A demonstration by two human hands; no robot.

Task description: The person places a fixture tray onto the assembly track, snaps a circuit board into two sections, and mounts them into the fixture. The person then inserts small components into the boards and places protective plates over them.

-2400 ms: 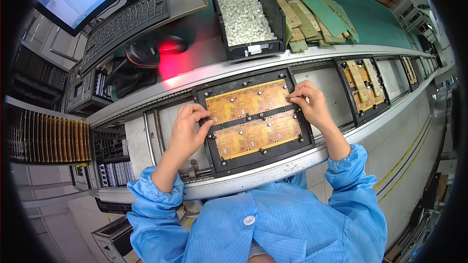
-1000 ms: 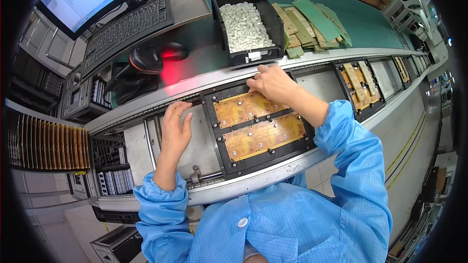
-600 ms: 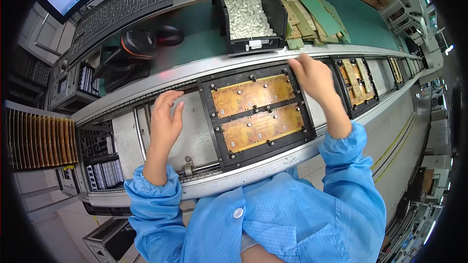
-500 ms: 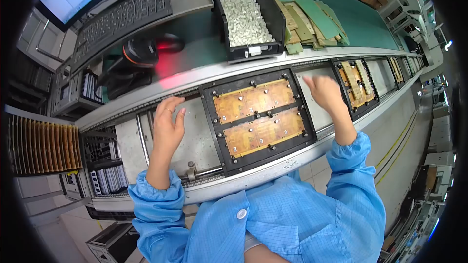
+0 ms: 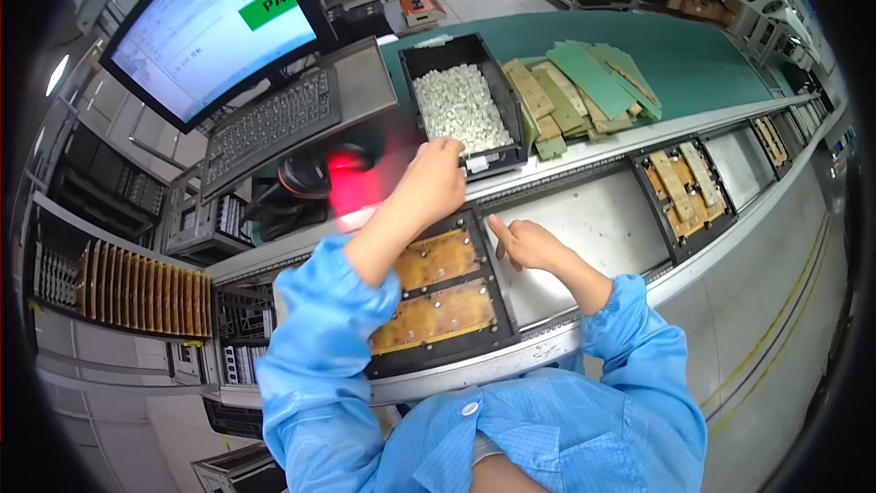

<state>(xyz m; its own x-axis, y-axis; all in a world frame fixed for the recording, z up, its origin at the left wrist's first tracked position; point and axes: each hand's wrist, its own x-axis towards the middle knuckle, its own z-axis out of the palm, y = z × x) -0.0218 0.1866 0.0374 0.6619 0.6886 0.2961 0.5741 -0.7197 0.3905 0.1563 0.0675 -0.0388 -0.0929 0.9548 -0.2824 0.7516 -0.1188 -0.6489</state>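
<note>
My left hand [image 5: 436, 181] is at the front left corner of a black bin [image 5: 497, 162] full of small whitish pieces [image 5: 461, 110]. Its fingers are bent together and the tips are hard to see, so what they hold, if anything, is unclear. My right hand [image 5: 534, 245] is just right of a black carrier frame [image 5: 500, 310], thumb and fingers apart, nothing in them. Two amber circuit panels [image 5: 443, 312] lie in that frame, held by small dark knobs. My left forearm and sleeve hide part of the frame.
Behind the conveyor rail [image 5: 584, 157] lie green and tan boards [image 5: 584, 82]. A barcode scanner [image 5: 306, 173] glows red beside a keyboard [image 5: 274, 123] and a monitor [image 5: 219, 27] with a green box. Another loaded carrier [image 5: 689, 187] sits farther right; a rack of upright panels [image 5: 137, 288] stands left.
The carrier frame has shifted left along the conveyor. My left hand has gone up and right to the bin; my right hand is now beside the frame's right edge. The view has tilted up.
</note>
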